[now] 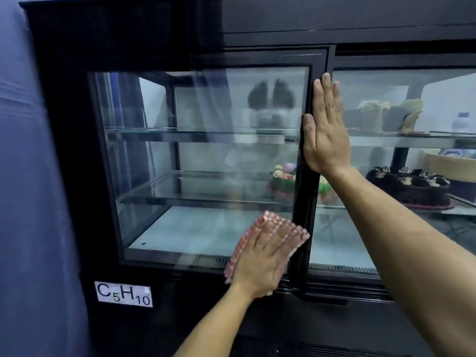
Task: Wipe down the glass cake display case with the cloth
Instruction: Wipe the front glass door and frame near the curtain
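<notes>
Two bare forearms reach in from the lower right toward the black-framed display case [77,150]. The left hand [260,258] lies flat with fingers straight and spread, its grip apart, pressing the pink checked cloth [273,228] against the lower right corner of the left glass door [193,155]; the cloth shows above and to the left of the fingers, and its right edge nearly touches the black centre post [304,202]. Up and to the right of that, the right hand [325,130] is flat too, grip apart, fingers pointing up, its palm on the right glass pane [386,228] and its thumb along the centre post. Below and left of the cloth a white label [123,294] reading C5H10 sticks to the case's black base. Most of the left door's glass lies bare to the left of and above the cloth, out to the dark frame. Behind the glass are glass shelves [206,197]; a green and pink decorated cake [283,181] sits just above the cloth, a dark chocolate cake [409,188] and pale cake slices [386,115] farther right. A blue wall [31,176] flanks the case on the left.
</notes>
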`<state>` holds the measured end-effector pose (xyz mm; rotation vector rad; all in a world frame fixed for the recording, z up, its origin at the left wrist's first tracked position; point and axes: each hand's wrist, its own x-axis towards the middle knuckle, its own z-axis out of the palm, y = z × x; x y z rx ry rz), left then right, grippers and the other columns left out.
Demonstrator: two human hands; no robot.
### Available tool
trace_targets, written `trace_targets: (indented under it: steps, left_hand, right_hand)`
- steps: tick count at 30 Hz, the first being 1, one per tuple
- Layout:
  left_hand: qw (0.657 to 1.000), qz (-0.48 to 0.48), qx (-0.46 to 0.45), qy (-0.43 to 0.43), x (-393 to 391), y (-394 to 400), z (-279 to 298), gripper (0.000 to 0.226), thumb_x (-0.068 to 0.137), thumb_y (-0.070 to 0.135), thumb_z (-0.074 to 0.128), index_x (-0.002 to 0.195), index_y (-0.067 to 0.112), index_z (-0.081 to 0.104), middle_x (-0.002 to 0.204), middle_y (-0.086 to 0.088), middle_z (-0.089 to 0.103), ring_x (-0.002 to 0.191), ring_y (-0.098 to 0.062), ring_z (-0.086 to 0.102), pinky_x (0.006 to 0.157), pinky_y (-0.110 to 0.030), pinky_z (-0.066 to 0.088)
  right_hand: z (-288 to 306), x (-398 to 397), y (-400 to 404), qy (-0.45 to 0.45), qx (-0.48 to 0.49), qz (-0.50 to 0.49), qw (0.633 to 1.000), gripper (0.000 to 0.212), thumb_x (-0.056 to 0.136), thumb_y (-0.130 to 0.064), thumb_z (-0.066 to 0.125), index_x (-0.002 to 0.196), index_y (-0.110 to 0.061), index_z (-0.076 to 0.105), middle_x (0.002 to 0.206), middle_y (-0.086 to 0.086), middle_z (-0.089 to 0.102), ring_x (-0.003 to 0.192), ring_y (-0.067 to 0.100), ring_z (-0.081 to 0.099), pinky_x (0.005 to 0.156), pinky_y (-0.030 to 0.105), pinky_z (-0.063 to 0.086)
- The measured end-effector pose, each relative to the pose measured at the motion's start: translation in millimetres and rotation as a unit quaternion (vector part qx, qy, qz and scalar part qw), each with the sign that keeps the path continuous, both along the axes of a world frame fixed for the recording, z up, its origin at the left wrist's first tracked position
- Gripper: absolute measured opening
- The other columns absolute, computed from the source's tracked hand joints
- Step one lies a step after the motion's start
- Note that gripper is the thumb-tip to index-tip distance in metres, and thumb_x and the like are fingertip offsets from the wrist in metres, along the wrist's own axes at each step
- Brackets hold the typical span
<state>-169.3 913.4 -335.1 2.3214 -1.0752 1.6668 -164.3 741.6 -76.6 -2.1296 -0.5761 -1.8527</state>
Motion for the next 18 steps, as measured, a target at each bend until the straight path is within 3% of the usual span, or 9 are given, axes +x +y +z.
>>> trace_targets:
  steps: [4,8,10,15,18]
  left_hand:
    - [0.996,0.052,0.010,0.072,-19,-10,-89,0.080,0.099,0.040,0.061,0.167,0.031,0.019,0.176,-0.005,-0.002,0.162,-0.030,-0.006,0.129,-0.048,-0.001]
    - [0.995,0.039,0.079,0.037,-4,5,-72,0.072,0.100,0.045,0.056,0.165,0.037,0.025,0.176,0.001,0.003,0.162,-0.027,-0.004,0.130,-0.046,-0.006]
    - [0.995,0.004,0.095,0.009,12,12,-21,0.070,0.102,0.044,0.056,0.165,0.035,0.027,0.176,0.000,0.002,0.162,-0.029,-0.005,0.129,-0.049,-0.006]
    - [0.993,0.003,-0.119,-0.012,23,7,177,0.063,0.108,0.035,0.043,0.165,0.023,0.020,0.174,-0.011,0.010,0.160,-0.039,0.006,0.130,-0.058,0.005]
    - [0.986,0.038,-0.163,-0.023,27,1,263,0.058,0.109,0.037,0.032,0.166,0.024,0.023,0.174,-0.010,0.017,0.161,-0.037,0.010,0.129,-0.057,0.009]
  right_hand:
    - [-2,1,0,-0.005,0.006,-0.007,1.000,0.056,0.111,-0.014,0.034,0.164,-0.003,0.017,0.172,0.020,0.013,0.160,0.035,0.006,0.131,0.051,0.009]
    - [-2,1,0,0.000,0.005,-0.014,1.000,0.057,0.111,-0.016,0.033,0.164,-0.004,0.015,0.173,0.019,0.012,0.161,0.034,0.006,0.132,0.047,0.007]
    - [-2,2,-1,0.000,0.011,-0.012,1.000,0.057,0.111,-0.017,0.033,0.165,-0.005,0.016,0.173,0.018,0.012,0.161,0.034,0.006,0.132,0.048,0.008]
    - [-4,3,1,0.003,0.027,0.006,1.000,0.056,0.111,-0.017,0.032,0.164,-0.007,0.020,0.173,0.016,0.015,0.161,0.033,0.008,0.131,0.052,0.011]
    - [-4,2,1,-0.003,0.038,0.016,0.999,0.055,0.111,-0.017,0.031,0.164,-0.008,0.022,0.172,0.016,0.016,0.161,0.031,0.008,0.131,0.050,0.011]
